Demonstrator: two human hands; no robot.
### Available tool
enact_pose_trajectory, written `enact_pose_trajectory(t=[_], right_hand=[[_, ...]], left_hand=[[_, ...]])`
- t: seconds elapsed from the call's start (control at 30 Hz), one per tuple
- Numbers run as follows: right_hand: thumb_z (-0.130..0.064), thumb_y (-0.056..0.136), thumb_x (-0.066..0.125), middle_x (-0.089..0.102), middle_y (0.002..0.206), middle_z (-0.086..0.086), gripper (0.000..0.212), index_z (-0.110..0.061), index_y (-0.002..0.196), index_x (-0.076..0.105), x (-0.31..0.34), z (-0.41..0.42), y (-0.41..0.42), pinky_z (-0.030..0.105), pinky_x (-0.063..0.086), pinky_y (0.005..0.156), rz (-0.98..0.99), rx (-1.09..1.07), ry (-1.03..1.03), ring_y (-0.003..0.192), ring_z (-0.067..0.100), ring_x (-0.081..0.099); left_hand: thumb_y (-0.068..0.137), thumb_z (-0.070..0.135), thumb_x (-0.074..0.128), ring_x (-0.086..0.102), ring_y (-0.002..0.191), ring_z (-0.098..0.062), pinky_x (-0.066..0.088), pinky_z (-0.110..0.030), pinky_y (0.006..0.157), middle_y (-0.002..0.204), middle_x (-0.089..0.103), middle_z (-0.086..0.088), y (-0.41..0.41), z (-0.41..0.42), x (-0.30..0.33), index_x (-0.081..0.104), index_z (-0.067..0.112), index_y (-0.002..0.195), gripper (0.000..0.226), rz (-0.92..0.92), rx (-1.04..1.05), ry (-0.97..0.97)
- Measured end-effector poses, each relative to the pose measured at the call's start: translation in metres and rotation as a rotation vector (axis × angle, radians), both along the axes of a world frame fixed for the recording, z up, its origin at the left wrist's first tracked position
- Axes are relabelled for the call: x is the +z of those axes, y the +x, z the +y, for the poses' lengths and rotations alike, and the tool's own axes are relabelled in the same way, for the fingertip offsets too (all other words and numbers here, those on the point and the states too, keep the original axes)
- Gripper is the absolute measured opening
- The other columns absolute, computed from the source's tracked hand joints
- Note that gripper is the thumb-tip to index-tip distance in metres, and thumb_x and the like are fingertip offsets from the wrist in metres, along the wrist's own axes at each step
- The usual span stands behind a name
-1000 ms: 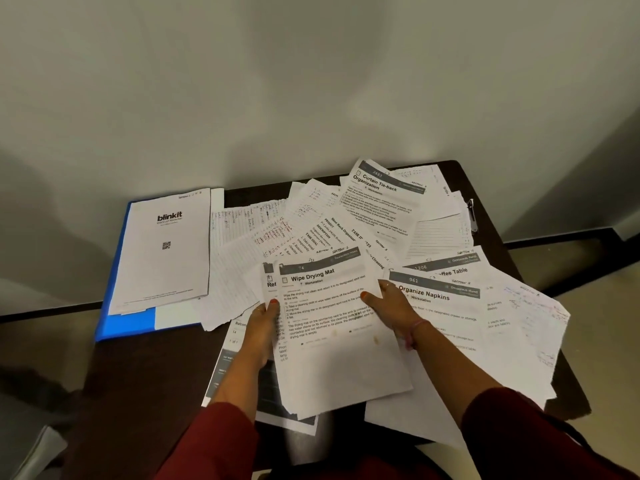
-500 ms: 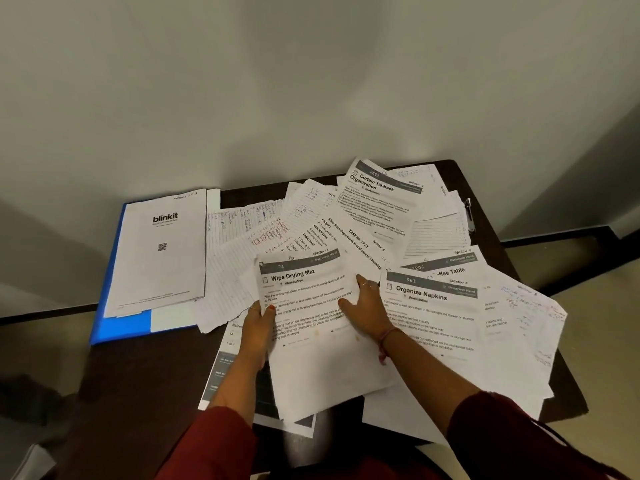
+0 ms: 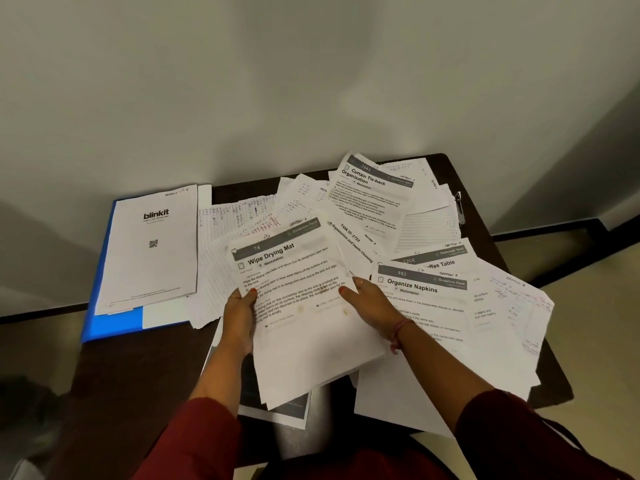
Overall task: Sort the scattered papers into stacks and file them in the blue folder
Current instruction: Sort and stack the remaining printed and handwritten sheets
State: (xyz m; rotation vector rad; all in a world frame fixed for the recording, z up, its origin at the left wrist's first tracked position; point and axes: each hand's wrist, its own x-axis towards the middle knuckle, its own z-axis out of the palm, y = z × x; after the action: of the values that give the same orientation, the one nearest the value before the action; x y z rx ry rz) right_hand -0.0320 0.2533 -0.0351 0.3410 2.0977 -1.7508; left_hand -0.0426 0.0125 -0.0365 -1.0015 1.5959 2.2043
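A small stack of sheets topped by the "Wipe Drying Mat" page [image 3: 298, 299] is held over the middle of the dark table [image 3: 138, 375]. My left hand [image 3: 240, 320] grips its left edge, thumb on top. My right hand [image 3: 367, 303] holds its right edge, fingers lying across the page. The blue folder [image 3: 110, 323] lies at the far left with a "blinkit" sheet [image 3: 152, 247] on it. Scattered papers cover the rest: "Organize Napkins" [image 3: 426, 306] to the right, "Curtain Tie-back Organization" [image 3: 370, 199] at the back, handwritten lined sheets [image 3: 235, 220] behind the stack.
A grey wall stands right behind the table. A metal clip [image 3: 459, 206] lies at the back right edge. Sheets hang over the table's right and near edges. Bare dark tabletop shows at the front left. A printed sheet [image 3: 284, 407] lies under the held stack.
The held stack has shifted left and slightly up, tilting a little. My right hand slid from the "Organize Napkins" side onto the stack's right edge.
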Motion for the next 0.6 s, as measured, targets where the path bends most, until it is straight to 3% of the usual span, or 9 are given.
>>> enact_pose_trajectory(t=[0.17,0.27,0.4,0.5,0.6], right_hand=[[-0.015,0.098,0.049,0.063,0.123,0.001,0.03,-0.011,0.126,0.058,-0.007,0.015,0.012,0.028,0.043,0.099,-0.007,-0.043,0.023,0.115,0.016,0.057],[-0.016,0.098,0.049,0.063,0.124,0.001,0.031,-0.013,0.127,0.057,-0.012,0.028,0.017,0.039,0.042,0.105,-0.013,-0.087,0.015,0.117,0.017,0.057],[-0.015,0.097,0.05,0.064,0.122,0.004,0.03,-0.011,0.126,0.058,-0.012,0.04,0.023,0.044,0.043,0.104,-0.019,-0.168,0.016,0.115,0.021,0.058],[-0.02,0.096,0.053,0.065,0.12,0.004,0.029,-0.012,0.123,0.06,-0.009,0.046,0.031,0.044,0.045,0.102,-0.009,-0.239,0.009,0.112,0.021,0.06],[-0.018,0.095,0.055,0.064,0.121,0.004,0.029,-0.011,0.124,0.058,-0.007,0.054,0.041,0.036,0.045,0.1,0.03,-0.299,0.058,0.112,0.019,0.059]], left_hand=[[0.093,0.02,0.059,0.063,0.107,-0.034,0.05,-0.052,0.093,0.114,0.068,-0.015,0.002,0.009,0.002,0.06,0.012,0.12,0.028,-0.085,-0.106,0.098],[0.091,0.018,0.061,0.064,0.105,-0.036,0.05,-0.055,0.091,0.111,0.069,-0.016,0.006,0.019,0.005,0.061,0.009,0.118,0.028,-0.121,-0.203,0.125],[0.092,0.015,0.061,0.069,0.095,-0.026,0.055,-0.042,0.081,0.106,0.072,-0.008,0.012,0.047,0.002,0.066,0.014,0.107,0.015,-0.03,-0.248,-0.061],[0.093,0.015,0.058,0.068,0.097,-0.021,0.053,-0.042,0.09,0.105,0.072,-0.002,0.016,0.064,-0.004,0.066,0.019,0.104,0.014,0.039,-0.264,-0.197],[0.095,0.012,0.054,0.066,0.101,-0.021,0.051,-0.04,0.095,0.108,0.069,0.0,0.021,0.08,-0.004,0.062,0.018,0.11,0.019,0.081,-0.283,-0.27]])
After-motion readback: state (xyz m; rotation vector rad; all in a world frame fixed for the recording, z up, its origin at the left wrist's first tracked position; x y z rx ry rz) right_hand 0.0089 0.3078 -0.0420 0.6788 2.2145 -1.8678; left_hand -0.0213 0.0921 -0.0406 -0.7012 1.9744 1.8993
